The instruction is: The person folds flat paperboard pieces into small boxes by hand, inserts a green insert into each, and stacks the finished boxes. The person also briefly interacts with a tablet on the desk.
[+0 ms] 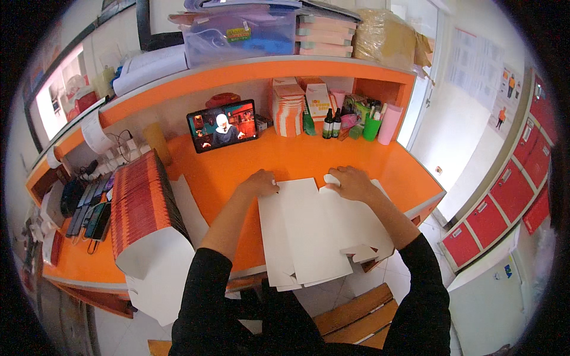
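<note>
A flat white cardboard box blank lies white side up on the orange desk in front of me, its near end hanging over the desk edge. My left hand pinches its far left corner. My right hand presses on its far right edge, next to a small raised flap. Both forearms wear black sleeves pushed up.
A tall stack of flat orange-printed box blanks leans at my left. A tablet playing a video stands at the back, beside small boxes, bottles and cups. Phones lie far left. Red lockers stand at the right.
</note>
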A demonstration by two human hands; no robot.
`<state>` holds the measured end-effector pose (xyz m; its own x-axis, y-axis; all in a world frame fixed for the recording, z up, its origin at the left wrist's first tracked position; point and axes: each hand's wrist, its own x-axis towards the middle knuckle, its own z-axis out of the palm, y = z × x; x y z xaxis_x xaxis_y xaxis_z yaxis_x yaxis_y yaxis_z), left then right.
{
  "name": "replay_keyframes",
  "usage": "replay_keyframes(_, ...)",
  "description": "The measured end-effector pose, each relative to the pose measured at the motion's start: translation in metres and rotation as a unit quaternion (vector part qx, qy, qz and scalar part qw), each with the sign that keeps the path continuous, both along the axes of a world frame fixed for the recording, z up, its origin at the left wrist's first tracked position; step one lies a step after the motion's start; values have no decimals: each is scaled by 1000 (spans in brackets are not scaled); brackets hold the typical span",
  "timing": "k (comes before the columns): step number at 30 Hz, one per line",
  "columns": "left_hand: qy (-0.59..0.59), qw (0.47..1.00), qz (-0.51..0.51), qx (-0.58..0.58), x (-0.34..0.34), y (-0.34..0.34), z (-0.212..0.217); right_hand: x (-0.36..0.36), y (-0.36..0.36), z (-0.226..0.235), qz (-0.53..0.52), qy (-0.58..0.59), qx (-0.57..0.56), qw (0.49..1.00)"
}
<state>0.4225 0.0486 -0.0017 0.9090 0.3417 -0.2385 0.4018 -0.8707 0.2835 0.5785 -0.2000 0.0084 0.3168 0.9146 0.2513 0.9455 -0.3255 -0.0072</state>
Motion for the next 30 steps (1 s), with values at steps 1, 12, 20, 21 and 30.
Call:
replay_keyframes(1,-21,998,-3,61,-3,-6,3,-2,5,2,-19,0,-15,1000)
replay_keyframes(12,-192,957,9,216,13,-36,-21,38,92,-2,123,93,-134,979)
replay_keyframes(20,-395,902,80,153,0,-25,-43,6,101,9,141,136,-139,971)
replay_keyframes(21,-394,905,103,124,-1,-26,-44,-3,94,4,142,78,-79,984)
replay_keyframes(30,-346,913,73,203,11,-19,-63,-62,29,-37,182,-176,106,962)
